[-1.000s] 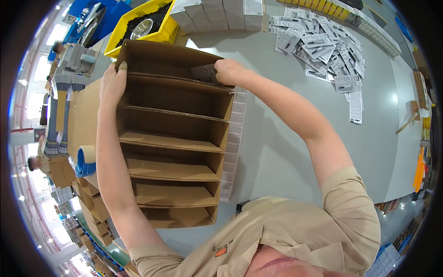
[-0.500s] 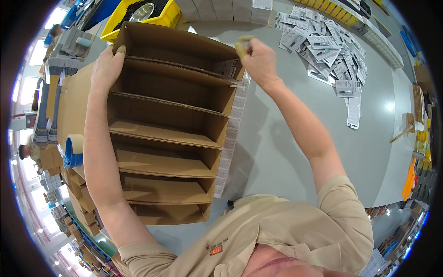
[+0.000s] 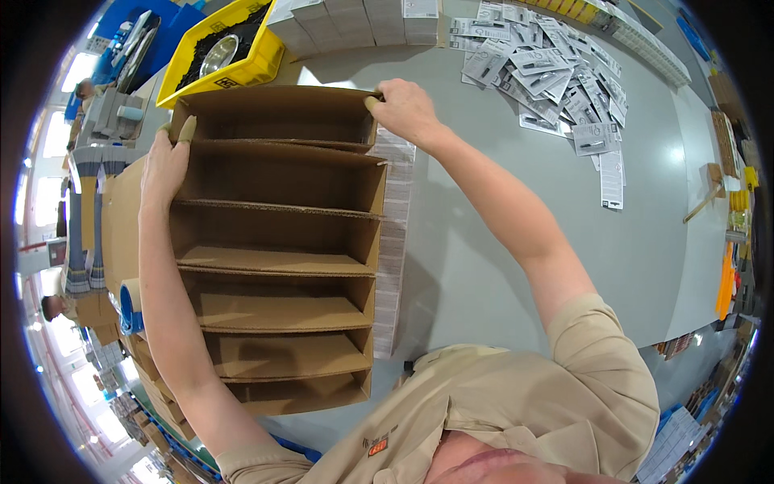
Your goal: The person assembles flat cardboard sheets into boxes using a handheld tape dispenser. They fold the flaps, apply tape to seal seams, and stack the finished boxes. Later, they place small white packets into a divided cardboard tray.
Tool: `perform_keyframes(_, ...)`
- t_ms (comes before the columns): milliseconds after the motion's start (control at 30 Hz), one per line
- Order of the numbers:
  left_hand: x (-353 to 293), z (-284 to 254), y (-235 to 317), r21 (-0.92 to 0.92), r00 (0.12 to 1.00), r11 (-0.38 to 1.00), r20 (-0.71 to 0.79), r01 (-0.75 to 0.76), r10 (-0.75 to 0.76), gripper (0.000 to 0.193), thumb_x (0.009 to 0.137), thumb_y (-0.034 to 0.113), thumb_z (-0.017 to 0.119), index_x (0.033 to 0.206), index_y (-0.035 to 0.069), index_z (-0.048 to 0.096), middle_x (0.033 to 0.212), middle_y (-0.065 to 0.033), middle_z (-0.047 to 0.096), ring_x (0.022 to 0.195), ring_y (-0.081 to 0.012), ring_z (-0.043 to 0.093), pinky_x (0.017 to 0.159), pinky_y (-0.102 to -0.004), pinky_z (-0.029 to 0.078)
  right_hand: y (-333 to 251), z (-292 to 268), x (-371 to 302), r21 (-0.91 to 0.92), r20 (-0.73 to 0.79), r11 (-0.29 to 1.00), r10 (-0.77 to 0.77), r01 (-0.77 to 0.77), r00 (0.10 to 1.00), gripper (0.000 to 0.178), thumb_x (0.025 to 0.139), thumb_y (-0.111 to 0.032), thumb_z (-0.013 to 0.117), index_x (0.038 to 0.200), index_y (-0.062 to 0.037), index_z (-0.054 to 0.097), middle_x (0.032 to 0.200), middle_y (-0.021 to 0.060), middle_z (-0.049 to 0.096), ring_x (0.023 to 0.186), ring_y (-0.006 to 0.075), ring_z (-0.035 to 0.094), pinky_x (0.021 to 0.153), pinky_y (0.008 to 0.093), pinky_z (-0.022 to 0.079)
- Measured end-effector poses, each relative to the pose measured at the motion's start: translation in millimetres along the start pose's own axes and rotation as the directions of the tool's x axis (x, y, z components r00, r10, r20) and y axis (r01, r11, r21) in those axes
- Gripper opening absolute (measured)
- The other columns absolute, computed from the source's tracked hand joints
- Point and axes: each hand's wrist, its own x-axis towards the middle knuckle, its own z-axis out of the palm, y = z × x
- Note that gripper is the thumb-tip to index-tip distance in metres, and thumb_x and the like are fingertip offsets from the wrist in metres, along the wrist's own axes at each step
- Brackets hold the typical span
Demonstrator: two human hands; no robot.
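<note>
Several open brown cardboard boxes [image 3: 278, 211] stand in a row from the far side toward me, their open sides facing up. My left hand [image 3: 165, 165] grips the left end of the farthest box [image 3: 282, 101], thumb over its rim. At the same box's far right corner is my right hand [image 3: 405, 113], its fingers closed on the cardboard edge. Yellowish finger covers show on both hands. Along the right side of the row runs a long line of stacked light printed cards [image 3: 395, 242], partly hidden by the boxes.
A yellow bin [image 3: 270, 60] with small black parts and a metal bowl [image 3: 219, 55] stands at far left. Upright packs [image 3: 347, 24] line the back. Loose carded packages [image 3: 556, 77] are heaped at far right. Blue tape dispenser [image 3: 129, 306] sits left of my forearm.
My right hand has come left and down onto the far box's corner, where it was apart from it. The box row appears straighter in view. A printed card at its right end no longer shows.
</note>
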Motion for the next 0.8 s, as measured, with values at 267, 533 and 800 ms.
perform_keyframes(267,12.5,10.4,0.1,-0.028,0.999,0.999,0.015,-0.031,0.032,0.057,0.095,0.033,0.049,0.139,-0.004,0.048,0.130,-0.0338,0.059,0.126,-0.0479,0.053,0.105,-0.0500,0.041,-4.8,-2.9,18.0,0.024,-0.047,0.999,-0.030,0.031,0.998,0.027,0.081,-0.026,0.062,0.077,0.0005,0.068,0.080,0.0226,0.069,0.081,0.0435,0.066,0.075,0.0501,0.053)
perform_keyframes(533,12.3,12.5,8.7,0.088,0.998,0.994,0.005,0.059,-0.059,0.056,0.096,0.033,0.047,0.140,0.000,0.047,0.128,-0.0337,0.060,0.122,-0.0488,0.055,0.103,-0.0520,0.042,-10.2,-1.0,51.4,0.064,-0.115,0.992,-0.104,0.112,0.988,0.028,0.080,-0.026,0.067,0.084,0.0003,0.074,0.074,0.0182,0.070,0.071,0.0359,0.068,0.069,0.0422,0.054)
perform_keyframes(800,4.9,13.2,15.9,0.113,0.998,0.993,-0.056,-0.035,0.041,0.062,0.099,0.051,0.048,0.136,0.002,0.053,0.127,-0.0320,0.061,0.121,-0.0489,0.055,0.102,-0.0529,0.042,-27.8,-1.6,53.3,0.049,-0.281,0.991,-0.103,0.121,0.954,0.027,0.079,-0.027,0.068,0.081,-0.0006,0.073,0.072,0.0151,0.070,0.068,0.0326,0.068,0.068,0.0407,0.054)
